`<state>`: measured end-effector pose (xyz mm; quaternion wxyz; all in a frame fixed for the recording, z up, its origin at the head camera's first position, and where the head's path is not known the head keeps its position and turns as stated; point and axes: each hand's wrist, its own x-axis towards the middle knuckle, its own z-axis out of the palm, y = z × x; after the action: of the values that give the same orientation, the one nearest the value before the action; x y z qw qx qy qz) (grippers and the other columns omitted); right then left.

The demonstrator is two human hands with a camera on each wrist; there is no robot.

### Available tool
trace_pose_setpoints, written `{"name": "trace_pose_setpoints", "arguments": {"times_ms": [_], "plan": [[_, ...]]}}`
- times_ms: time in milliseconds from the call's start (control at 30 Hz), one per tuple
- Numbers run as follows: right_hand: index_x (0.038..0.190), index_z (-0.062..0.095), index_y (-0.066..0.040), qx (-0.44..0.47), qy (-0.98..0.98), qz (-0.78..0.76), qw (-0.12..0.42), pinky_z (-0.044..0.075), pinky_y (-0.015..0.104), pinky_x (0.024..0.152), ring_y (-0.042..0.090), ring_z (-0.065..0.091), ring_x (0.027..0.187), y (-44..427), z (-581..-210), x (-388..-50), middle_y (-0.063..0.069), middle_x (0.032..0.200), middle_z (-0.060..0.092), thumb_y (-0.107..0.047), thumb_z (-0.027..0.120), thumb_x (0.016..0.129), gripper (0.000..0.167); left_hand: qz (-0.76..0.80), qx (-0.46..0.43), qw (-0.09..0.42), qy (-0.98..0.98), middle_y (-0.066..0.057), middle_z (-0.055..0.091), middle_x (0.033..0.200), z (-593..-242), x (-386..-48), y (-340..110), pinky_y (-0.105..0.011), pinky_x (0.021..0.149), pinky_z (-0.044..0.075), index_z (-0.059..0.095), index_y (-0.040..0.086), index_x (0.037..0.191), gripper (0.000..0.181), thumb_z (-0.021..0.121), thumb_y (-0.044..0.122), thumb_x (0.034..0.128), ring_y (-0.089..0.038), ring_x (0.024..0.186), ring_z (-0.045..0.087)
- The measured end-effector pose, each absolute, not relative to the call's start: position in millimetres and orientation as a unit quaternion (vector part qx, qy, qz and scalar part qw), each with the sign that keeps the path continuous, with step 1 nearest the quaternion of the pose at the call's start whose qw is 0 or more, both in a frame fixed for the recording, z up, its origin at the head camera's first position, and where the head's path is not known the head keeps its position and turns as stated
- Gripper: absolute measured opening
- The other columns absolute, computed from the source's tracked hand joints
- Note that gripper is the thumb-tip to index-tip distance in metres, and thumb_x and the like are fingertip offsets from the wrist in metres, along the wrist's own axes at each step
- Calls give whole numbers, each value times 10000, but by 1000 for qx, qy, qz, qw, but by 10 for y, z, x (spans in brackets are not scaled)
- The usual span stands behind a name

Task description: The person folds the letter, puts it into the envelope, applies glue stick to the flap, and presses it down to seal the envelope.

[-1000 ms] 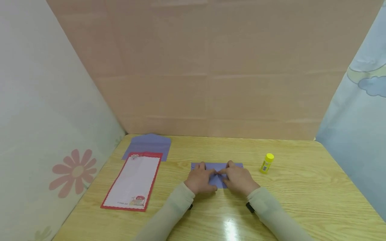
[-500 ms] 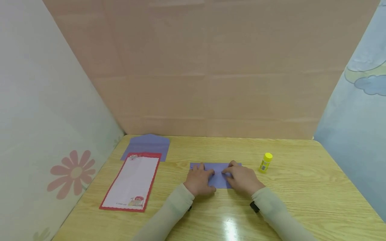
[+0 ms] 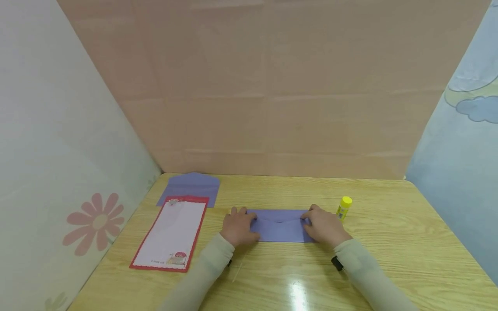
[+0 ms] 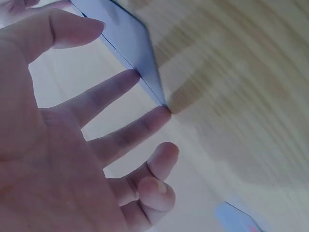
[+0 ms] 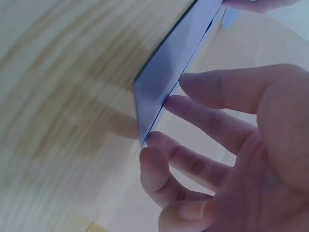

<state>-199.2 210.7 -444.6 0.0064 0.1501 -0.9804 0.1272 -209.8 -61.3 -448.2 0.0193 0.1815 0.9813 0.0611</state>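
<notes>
A purple envelope (image 3: 280, 231) lies on the wooden table with its flap folded down toward me. At its left end rests my left hand (image 3: 238, 228), fingers spread and fairly straight; the left wrist view shows two fingertips (image 4: 129, 75) touching the envelope's face. My right hand (image 3: 326, 226) is at the opposite end. In the right wrist view its extended fingers (image 5: 207, 118) touch the envelope (image 5: 161, 79) near the edge, while the outer fingers bend more. Neither hand wraps around the paper.
A yellow glue stick (image 3: 344, 207) stands upright just beyond my right hand. To the left lies a red-bordered sheet of letter paper (image 3: 171, 233), overlapping a second purple envelope (image 3: 192, 188) whose flap is raised. A tan backdrop (image 3: 264, 95) rises behind the table (image 3: 381, 242).
My hands have slid apart from the envelope's middle, left hand to the left end and right hand to the right end. The envelope's flap now shows between them, lying down.
</notes>
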Motion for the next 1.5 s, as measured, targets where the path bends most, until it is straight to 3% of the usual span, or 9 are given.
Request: {"name": "trace_pose_setpoints", "arguments": {"times_ms": [200, 400, 600, 767, 933, 1233, 1333, 1500], "plan": [[1113, 760, -95, 137, -984, 109, 12, 451, 351, 467, 189, 575, 677, 2072, -4461, -1999, 118, 1025, 621, -195, 695, 875, 266, 86, 193, 33, 977, -98, 569, 1118, -4485, -2116, -623, -457, 760, 478, 687, 204, 1238, 523, 753, 421, 767, -281, 1002, 481], [1109, 767, -120, 138, -984, 114, 6, 440, 365, 444, 209, 515, 583, 1871, -4439, -1949, 185, 982, 585, -181, 725, 844, 275, 121, 190, 49, 973, -203, 514, 1132, -4456, -2045, -462, -447, 772, 468, 677, 214, 1272, 580, 775, 425, 741, -316, 1027, 445], [1116, 770, -151, 164, -978, 127, 13, 435, 333, 459, 171, 488, 588, 1639, -4459, -1929, 183, 1036, 581, -144, 763, 825, 291, 88, 186, 22, 978, -187, 505, 1141, -4469, -1994, -284, -419, 796, 461, 680, 241, 1274, 590, 768, 446, 728, -313, 1060, 441], [1143, 771, -187, 189, -974, 121, 32, 435, 327, 472, 149, 501, 586, 1537, -4523, -1923, 157, 1021, 587, -112, 736, 821, 332, 79, 203, 41, 975, -204, 488, 1237, -4495, -1969, -202, -456, 852, 489, 635, 284, 1339, 612, 747, 474, 768, -333, 1135, 456], [1141, 774, -229, 193, -976, 90, 52, 467, 370, 482, 162, 564, 637, 1535, -4549, -1925, 95, 1022, 604, -151, 742, 839, 314, 80, 194, 41, 977, -168, 489, 1279, -4507, -1973, -238, -482, 870, 468, 635, 319, 1344, 597, 746, 468, 777, -315, 1145, 476], [1164, 765, -240, 179, -980, 76, 40, 413, 326, 439, 165, 599, 686, 1607, -4527, -1933, 36, 1122, 639, -153, 709, 883, 300, 80, 183, 41, 979, -73, 544, 1241, -4449, -2001, -407, -436, 780, 436, 668, 304, 1318, 549, 735, 423, 786, -270, 1038, 470], [1131, 778, -218, 178, -980, 72, 53, 434, 350, 440, 220, 634, 715, 1619, -4523, -1914, 51, 1073, 652, -137, 717, 872, 278, 80, 182, 39, 979, -58, 563, 1226, -4435, -2015, -443, -443, 786, 443, 680, 281, 1302, 544, 736, 423, 780, -272, 1041, 477], [1062, 797, -202, 163, -983, 57, 69, 436, 366, 405, 234, 572, 623, 1620, -4541, -1886, 72, 964, 657, -79, 683, 852, 269, 79, 171, 22, 982, -31, 603, 1164, -4441, -2037, -497, -455, 779, 458, 708, 226, 1251, 526, 742, 386, 750, -261, 1002, 497]]}}
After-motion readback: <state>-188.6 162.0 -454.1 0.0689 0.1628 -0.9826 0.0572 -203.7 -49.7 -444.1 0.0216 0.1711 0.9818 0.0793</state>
